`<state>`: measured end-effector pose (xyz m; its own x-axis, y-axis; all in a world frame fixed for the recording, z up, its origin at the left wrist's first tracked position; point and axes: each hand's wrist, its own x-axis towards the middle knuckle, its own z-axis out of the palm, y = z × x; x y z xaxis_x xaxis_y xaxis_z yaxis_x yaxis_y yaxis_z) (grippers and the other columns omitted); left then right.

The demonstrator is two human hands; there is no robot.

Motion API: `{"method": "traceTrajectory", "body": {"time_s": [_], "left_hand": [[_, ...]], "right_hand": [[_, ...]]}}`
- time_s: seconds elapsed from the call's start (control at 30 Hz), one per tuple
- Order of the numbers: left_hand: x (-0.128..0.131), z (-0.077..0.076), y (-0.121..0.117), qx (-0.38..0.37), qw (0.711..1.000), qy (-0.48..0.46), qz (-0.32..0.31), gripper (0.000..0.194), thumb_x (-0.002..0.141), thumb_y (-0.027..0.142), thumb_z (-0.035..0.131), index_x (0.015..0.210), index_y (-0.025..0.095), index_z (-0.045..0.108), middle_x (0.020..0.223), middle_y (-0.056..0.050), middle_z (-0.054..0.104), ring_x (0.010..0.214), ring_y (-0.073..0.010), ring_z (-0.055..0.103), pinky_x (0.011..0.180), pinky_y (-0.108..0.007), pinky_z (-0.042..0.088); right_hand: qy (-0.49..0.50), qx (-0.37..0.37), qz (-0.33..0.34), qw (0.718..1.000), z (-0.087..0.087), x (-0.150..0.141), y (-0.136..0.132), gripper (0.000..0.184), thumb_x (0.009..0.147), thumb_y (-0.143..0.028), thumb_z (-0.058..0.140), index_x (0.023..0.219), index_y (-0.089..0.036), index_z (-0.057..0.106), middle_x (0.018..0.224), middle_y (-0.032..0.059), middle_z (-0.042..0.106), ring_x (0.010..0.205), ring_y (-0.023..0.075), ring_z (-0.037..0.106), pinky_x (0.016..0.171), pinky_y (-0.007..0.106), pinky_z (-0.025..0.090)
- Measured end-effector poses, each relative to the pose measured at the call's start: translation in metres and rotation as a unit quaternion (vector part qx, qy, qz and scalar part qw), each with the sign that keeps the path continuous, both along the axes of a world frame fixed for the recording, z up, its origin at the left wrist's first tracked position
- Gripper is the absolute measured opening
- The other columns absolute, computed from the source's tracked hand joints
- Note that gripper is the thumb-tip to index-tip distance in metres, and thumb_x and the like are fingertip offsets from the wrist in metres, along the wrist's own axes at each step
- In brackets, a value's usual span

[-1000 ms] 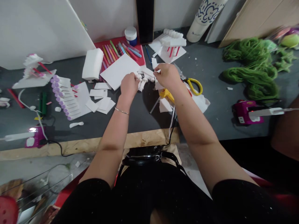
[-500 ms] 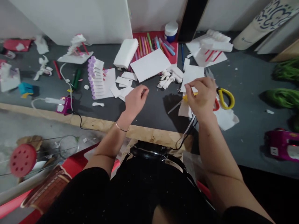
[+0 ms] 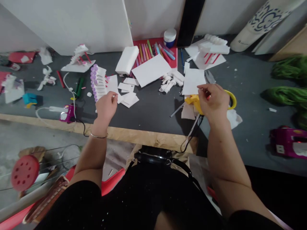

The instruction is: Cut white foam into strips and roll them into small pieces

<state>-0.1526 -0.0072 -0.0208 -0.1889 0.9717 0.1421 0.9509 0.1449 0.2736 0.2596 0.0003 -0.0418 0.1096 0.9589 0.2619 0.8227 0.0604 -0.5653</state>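
My left hand (image 3: 106,107) hovers with fingers curled together in front of a white stepped model with purple round ends (image 3: 98,83), partly covering it. Anything inside its fingers is hidden. My right hand (image 3: 214,100) is over a yellow glue gun (image 3: 195,102) and yellow-handled scissors (image 3: 232,99). Its thumb and fingers are apart, with a bit of red showing between them; I cannot tell whether it touches the glue gun. A white square sheet (image 3: 193,81) lies just beyond its fingertips. Between the hands rests a pile of small white rolled pieces (image 3: 168,84).
Colored pens (image 3: 146,52) lie on a red sheet behind white card (image 3: 151,70) and a white block (image 3: 127,60). White models on red sticks stand at left (image 3: 79,59) and back right (image 3: 212,52). A patterned bottle (image 3: 259,25), green yarn (image 3: 285,94) and purple power blocks (image 3: 285,140) flank them.
Both hands have left the white rolled pieces. My left hand has moved left toward the stepped model, and my right hand has moved right over the glue gun. The view has shifted left.
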Motion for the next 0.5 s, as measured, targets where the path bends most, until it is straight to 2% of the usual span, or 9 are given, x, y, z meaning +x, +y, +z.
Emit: {"method": "traceTrajectory", "body": {"time_s": [0.07,0.13,0.2,0.33,0.4,0.5], "left_hand": [[0.022,0.003,0.014,-0.024,0.999,0.031,-0.035,0.014,0.098,0.026,0.058,0.101,0.025,0.072,0.092,-0.008,0.077,0.097,-0.0286,0.069,0.08,-0.037,0.047],[0.038,0.003,0.028,-0.014,0.997,0.031,-0.066,0.015,0.1,0.026,0.056,0.102,0.025,0.071,0.104,-0.01,0.077,0.108,-0.0287,0.069,0.088,-0.038,0.049],[0.048,-0.002,0.04,-0.007,0.995,0.021,-0.092,0.014,0.1,0.025,0.056,0.101,0.026,0.07,0.107,-0.009,0.077,0.11,-0.0288,0.068,0.092,-0.04,0.049],[0.068,-0.014,0.055,0.019,0.985,-0.003,-0.172,0.016,0.1,0.027,0.055,0.095,0.026,0.071,0.105,-0.009,0.077,0.108,-0.0289,0.067,0.09,-0.042,0.05],[0.086,-0.017,0.058,0.03,0.975,-0.009,-0.221,0.019,0.101,0.028,0.054,0.097,0.025,0.072,0.103,-0.009,0.078,0.105,-0.0281,0.068,0.088,-0.041,0.05],[0.12,-0.02,0.057,0.02,0.964,-0.001,-0.266,0.024,0.103,0.029,0.052,0.102,0.023,0.075,0.104,-0.01,0.079,0.104,-0.0278,0.069,0.087,-0.04,0.051]], "right_hand": [[0.005,0.006,-0.015,1.0,0.001,0.009,-0.005,0.025,0.09,-0.024,0.055,0.103,-0.025,0.076,0.093,0.0105,0.077,0.079,0.0243,0.067,0.079,0.039,0.052],[0.005,0.007,-0.035,0.999,0.001,0.019,-0.012,0.025,0.087,-0.023,0.056,0.099,-0.022,0.077,0.091,0.0106,0.078,0.077,0.0229,0.067,0.077,0.037,0.051],[0.003,-0.005,-0.064,0.998,0.001,0.029,-0.019,0.026,0.085,-0.024,0.057,0.098,-0.019,0.079,0.089,0.0113,0.079,0.076,0.0223,0.066,0.076,0.036,0.05],[-0.004,-0.053,-0.118,0.992,0.003,0.044,-0.025,0.026,0.087,-0.024,0.058,0.1,-0.016,0.079,0.09,0.0131,0.079,0.075,0.0223,0.066,0.074,0.036,0.048],[-0.03,-0.076,-0.125,0.989,0.004,0.047,-0.018,0.024,0.09,-0.024,0.057,0.1,-0.017,0.078,0.095,0.0134,0.079,0.081,0.0236,0.067,0.076,0.037,0.047],[-0.085,-0.115,-0.122,0.982,0.006,0.049,0.008,0.021,0.096,-0.029,0.056,0.097,-0.02,0.076,0.1,0.0131,0.077,0.088,0.026,0.067,0.079,0.039,0.047]]}}
